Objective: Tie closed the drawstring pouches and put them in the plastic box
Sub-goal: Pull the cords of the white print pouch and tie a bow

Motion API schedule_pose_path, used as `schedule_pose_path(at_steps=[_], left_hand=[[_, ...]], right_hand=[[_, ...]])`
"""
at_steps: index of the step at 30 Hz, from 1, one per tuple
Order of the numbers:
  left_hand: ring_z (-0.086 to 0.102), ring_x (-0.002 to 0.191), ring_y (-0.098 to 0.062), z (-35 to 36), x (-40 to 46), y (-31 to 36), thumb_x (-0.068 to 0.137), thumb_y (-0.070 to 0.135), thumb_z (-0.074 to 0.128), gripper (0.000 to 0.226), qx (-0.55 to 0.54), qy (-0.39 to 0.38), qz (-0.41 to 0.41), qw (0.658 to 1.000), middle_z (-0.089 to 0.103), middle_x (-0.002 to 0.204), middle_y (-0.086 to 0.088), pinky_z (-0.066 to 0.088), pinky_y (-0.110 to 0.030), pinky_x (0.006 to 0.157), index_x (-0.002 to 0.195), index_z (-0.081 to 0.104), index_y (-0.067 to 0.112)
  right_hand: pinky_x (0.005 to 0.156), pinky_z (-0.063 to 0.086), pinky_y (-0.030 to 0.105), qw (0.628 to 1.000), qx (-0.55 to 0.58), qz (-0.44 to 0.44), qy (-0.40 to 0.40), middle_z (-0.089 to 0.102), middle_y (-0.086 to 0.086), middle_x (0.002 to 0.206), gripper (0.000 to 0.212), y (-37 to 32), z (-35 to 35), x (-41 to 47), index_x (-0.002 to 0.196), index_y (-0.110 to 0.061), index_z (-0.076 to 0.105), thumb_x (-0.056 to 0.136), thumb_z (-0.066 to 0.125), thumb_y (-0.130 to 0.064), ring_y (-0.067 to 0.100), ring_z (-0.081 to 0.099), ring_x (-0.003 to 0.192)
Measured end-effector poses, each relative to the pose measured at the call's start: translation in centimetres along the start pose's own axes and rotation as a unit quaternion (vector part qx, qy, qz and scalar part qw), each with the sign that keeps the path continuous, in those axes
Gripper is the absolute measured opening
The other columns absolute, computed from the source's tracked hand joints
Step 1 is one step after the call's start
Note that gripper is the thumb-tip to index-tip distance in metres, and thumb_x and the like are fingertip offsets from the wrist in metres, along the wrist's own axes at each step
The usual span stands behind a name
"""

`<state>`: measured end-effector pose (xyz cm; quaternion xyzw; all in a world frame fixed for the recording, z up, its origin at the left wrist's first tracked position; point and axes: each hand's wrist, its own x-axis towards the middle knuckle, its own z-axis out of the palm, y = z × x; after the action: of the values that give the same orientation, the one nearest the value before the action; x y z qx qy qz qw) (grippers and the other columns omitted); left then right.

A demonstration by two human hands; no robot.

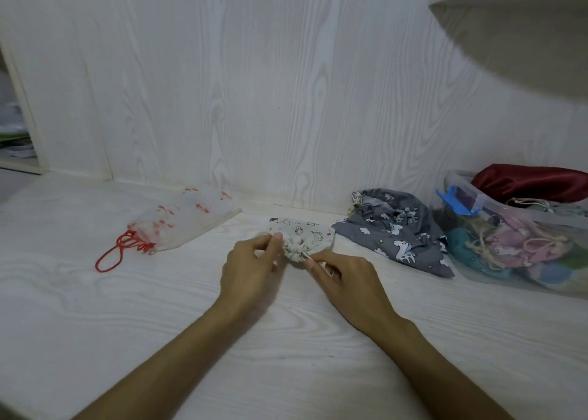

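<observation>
Hands meet at a small cream printed pouch [302, 238] on the white table [127, 308], the left hand [251, 273] and right hand [345, 279] each pinching its drawstring beside the gathered mouth.

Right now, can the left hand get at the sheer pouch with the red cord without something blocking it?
Probably yes. The sheer pouch lies alone on the table, left of the left hand, with bare surface between. But that hand pinches a string of the small printed pouch and must let go first.
</observation>
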<state>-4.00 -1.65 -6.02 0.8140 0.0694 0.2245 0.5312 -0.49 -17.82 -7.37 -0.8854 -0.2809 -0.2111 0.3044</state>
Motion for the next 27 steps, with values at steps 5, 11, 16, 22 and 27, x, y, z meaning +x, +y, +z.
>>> schedule_pose_path(at_steps=[5,11,16,22,27], left_hand=[[0.069,0.079,-0.006,0.2,0.9,0.6,0.092,0.012,0.060,0.016,-0.353,0.002,-0.086,0.932,0.072,0.091,-0.008,0.057,-0.022,0.072,0.084,0.073,0.005],[0.068,0.072,-0.002,-0.2,6.6,3.2,0.096,0.017,0.054,0.020,-0.291,-0.007,-0.043,0.956,0.072,0.086,0.001,0.056,-0.015,0.073,0.098,0.070,0.005],[0.066,0.081,-0.010,-0.1,11.7,5.7,0.095,0.017,0.056,0.019,-0.283,-0.081,-0.070,0.953,0.071,0.091,-0.009,0.056,-0.013,0.066,0.101,0.069,0.004],[0.070,0.089,-0.009,0.7,13.9,6.7,0.097,0.019,0.051,0.020,-0.332,-0.036,0.006,0.943,0.073,0.097,-0.004,0.056,-0.017,0.077,0.102,0.068,0.009],[0.066,0.099,-0.006,1.1,14.6,5.5,0.102,0.022,0.038,0.026,-0.318,-0.116,-0.016,0.941,0.071,0.107,0.000,0.049,-0.022,0.089,0.102,0.063,0.014]], right_hand=[[0.049,0.033,0.023,0.999,-0.020,-0.031,-0.015,0.046,-0.016,0.049,0.028,-0.9,-0.2,-0.2,0.093,-0.025,0.069,0.092,0.049,-0.046,0.005,0.040,0.046],[0.053,0.038,0.029,0.998,0.052,0.038,-0.004,0.055,-0.006,0.053,0.025,-0.7,-3.3,5.5,0.076,-0.028,0.066,0.092,0.052,-0.041,0.006,0.047,0.049],[0.052,0.040,0.027,0.992,0.064,0.084,0.073,0.068,0.005,0.064,0.024,-0.1,-5.7,11.3,0.075,-0.029,0.070,0.092,0.055,-0.038,0.012,0.049,0.047],[0.066,0.051,0.031,0.980,0.116,0.091,0.132,0.069,-0.002,0.071,0.026,0.3,-5.2,14.1,0.086,-0.022,0.073,0.091,0.056,-0.040,0.013,0.065,0.069],[0.069,0.056,0.026,0.990,0.068,0.112,-0.048,0.071,0.001,0.073,0.024,1.8,-5.8,14.1,0.083,-0.017,0.074,0.093,0.057,-0.030,0.009,0.065,0.064]])
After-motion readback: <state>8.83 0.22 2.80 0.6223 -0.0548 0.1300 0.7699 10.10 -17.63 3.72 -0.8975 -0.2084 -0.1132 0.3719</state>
